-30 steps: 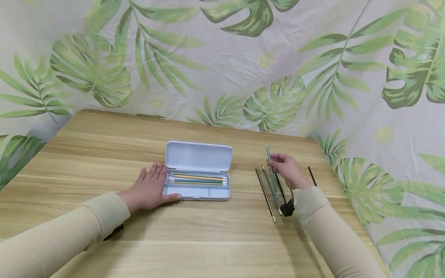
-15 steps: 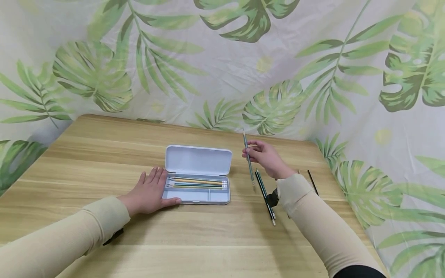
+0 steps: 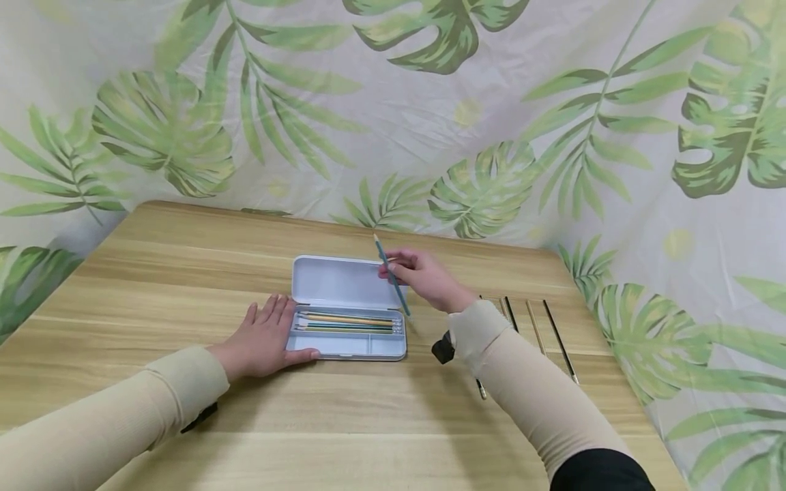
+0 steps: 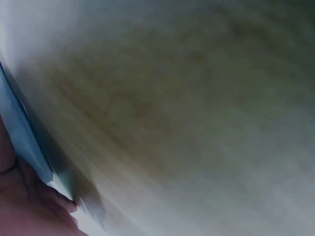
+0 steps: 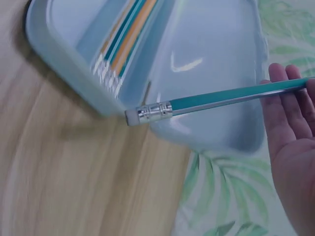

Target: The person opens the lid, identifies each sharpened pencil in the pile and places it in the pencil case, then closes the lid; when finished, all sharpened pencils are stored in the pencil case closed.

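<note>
My right hand (image 3: 424,276) pinches a teal pencil (image 5: 221,98) in the air at the right side of the open pencil case (image 3: 338,353). The pencil's sharpened tip points up and away; its white eraser end hangs low near the case's right edge. Several pencils (image 3: 346,320) lie side by side in the case's long rear compartment, erasers to the right. My left hand (image 3: 264,341) rests flat with fingers spread at the case's left end, its thumb along the front corner. In the left wrist view, part of the left hand (image 4: 34,206) shows beside the pale blue case (image 4: 22,132).
On the wooden table (image 3: 344,436), to the right, lie several loose pencils, among them a black one (image 3: 560,341) and a natural-wood one (image 3: 536,326). The right forearm partly hides others. A leaf-patterned cloth (image 3: 393,102) hangs behind the table's far edge.
My right hand has lifted the teal pencil from the loose group and carried it left to the case. The left hand has stayed at the case's left end.
</note>
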{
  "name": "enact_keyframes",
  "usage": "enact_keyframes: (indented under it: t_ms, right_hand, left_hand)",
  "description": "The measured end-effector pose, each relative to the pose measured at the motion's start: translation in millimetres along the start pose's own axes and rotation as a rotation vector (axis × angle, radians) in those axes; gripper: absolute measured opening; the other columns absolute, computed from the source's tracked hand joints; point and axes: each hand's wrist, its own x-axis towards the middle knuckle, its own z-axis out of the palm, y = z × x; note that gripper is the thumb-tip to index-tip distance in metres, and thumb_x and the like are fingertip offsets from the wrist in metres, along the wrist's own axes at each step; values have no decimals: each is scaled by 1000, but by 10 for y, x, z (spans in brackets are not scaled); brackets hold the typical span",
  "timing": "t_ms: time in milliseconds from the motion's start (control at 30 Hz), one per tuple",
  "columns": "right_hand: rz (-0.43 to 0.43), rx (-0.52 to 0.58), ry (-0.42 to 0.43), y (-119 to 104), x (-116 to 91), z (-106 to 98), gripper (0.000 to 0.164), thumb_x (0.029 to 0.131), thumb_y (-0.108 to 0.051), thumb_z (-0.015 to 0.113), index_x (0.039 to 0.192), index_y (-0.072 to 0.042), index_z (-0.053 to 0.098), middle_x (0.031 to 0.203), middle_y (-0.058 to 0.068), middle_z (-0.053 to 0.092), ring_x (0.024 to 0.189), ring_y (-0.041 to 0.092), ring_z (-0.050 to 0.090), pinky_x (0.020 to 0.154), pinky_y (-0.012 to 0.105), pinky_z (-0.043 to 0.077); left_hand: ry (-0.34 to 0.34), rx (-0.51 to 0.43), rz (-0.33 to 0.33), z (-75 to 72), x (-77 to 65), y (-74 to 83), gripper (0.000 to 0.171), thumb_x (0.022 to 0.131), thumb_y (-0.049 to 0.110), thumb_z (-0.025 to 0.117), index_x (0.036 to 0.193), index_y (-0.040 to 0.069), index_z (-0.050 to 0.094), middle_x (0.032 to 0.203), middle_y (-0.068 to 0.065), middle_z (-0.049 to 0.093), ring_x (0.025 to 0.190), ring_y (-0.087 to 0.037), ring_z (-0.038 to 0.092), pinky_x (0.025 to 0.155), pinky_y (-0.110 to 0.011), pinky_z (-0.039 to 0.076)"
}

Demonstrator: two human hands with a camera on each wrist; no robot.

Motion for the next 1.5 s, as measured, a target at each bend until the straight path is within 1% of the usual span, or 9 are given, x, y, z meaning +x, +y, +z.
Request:
enact_keyframes:
  t_ms: [267,533,767,933,1000,1100,1200,1300,1500]
  right_hand:
    - [-19,-44,-60,39,116,234,33,108,1,48,140,9,55,124,24,69,119,31,67,99,38,53]
    - [18,-164,-126,60,126,320,31,109,-4,51,137,3,61,119,15,72,112,22,69,96,34,54]
    - [1,-283,-201,58,161,415,31,108,-5,52,137,3,61,114,14,74,107,22,71,91,30,54]
    - [-11,-374,-236,115,205,503,29,107,-5,54,133,3,65,112,13,75,102,20,71,87,27,54]
    - [-27,-406,-241,149,212,537,27,106,-5,55,130,3,66,110,13,75,99,18,71,86,25,53]
    - [-42,-417,-245,189,215,586,25,105,-2,57,127,4,68,107,14,75,97,18,71,85,23,53]
    - [-42,-391,-248,223,219,631,23,104,1,58,124,6,68,105,16,75,96,21,72,83,23,55]
    - [-17,-363,-250,258,221,661,22,103,3,58,123,8,68,108,18,75,98,23,73,85,23,55]
    - [-2,-421,-224,327,224,668,21,103,0,59,119,5,71,110,13,75,97,12,68,88,21,52]
  left_hand:
    - [-5,-9,-5,-10,-5,4,118,91,75,58,154,-18,22,159,-41,20,150,-56,11,116,-73,7]
    - [-6,-12,2,-27,-9,-14,118,91,75,57,154,-18,22,159,-42,20,150,-56,11,116,-72,6]
    - [5,4,2,-26,-14,-24,117,91,75,58,154,-18,23,159,-41,20,150,-55,12,116,-72,7]
    - [4,-2,2,-11,-11,-28,117,92,74,58,154,-18,22,159,-41,20,150,-55,11,116,-72,7]
    - [-1,-7,0,-6,-11,-26,117,92,75,57,154,-18,22,159,-42,20,150,-55,11,116,-72,6]
    - [-7,-13,-5,-1,-13,-24,118,91,75,57,154,-18,21,160,-41,20,151,-55,11,116,-72,6]
    - [-9,-14,-11,-2,-20,-24,118,91,75,57,154,-17,21,160,-41,20,151,-55,11,116,-72,6]
    - [-5,-10,-8,0,-18,-27,117,91,75,57,154,-17,21,159,-41,20,151,-55,11,116,-72,6]
    - [-6,-6,-6,6,-16,-27,118,91,76,57,154,-18,21,160,-41,20,151,-55,11,116,-72,6]
